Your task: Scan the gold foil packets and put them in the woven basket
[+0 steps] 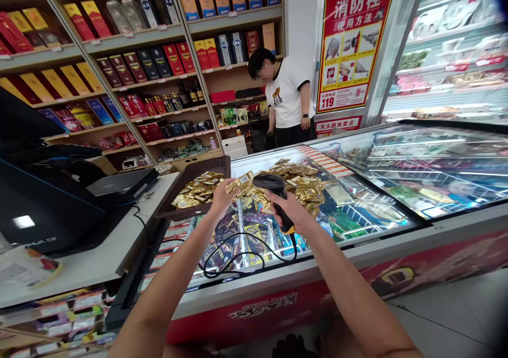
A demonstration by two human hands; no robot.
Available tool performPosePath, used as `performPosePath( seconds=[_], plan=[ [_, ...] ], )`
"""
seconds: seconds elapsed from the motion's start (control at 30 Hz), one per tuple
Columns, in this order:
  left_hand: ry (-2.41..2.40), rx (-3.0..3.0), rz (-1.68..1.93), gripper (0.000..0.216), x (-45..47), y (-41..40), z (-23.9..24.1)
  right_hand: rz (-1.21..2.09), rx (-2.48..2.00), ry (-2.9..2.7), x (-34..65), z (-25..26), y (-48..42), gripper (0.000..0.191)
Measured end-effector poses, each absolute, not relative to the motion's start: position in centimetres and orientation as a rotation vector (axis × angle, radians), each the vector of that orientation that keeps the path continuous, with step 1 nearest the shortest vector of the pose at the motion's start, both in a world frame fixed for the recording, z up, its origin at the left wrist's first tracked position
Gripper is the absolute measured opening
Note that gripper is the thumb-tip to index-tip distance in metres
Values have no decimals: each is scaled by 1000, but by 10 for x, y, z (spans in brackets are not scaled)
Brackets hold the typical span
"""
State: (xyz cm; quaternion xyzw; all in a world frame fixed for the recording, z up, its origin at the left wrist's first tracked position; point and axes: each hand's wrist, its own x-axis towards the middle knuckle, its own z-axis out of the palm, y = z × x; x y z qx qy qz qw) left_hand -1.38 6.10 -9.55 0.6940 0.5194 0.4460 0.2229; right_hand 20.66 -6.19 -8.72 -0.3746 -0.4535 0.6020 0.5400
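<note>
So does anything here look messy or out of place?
Yes. Loose gold packets lie heaped straight on the freezer's glass lid beside the basket, as if spilled out. The left hand holds one packet; the right hand grips a scanner.

Both of my forearms enter the view from the lower edge and are bare along their full visible length; no sleeve, cuff or glove covers them. My left hand (222,195) is bare, with no ring, band or watch visible at the fingers or wrist. My right hand (289,210) is likewise bare, with no wrist strap or jewellery visible. Both forearms are slim and taper evenly toward the wrist. My upper arms and clothing lie outside the frame and cannot be described.
</note>
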Motion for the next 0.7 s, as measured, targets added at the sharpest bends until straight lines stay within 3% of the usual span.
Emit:
performPosePath(
  seconds=[0.7],
  plan=[
    [1412,1848,1297,37,-39,55,-105,1480,-915,-1138,186,-80,-72,51]
  ],
)
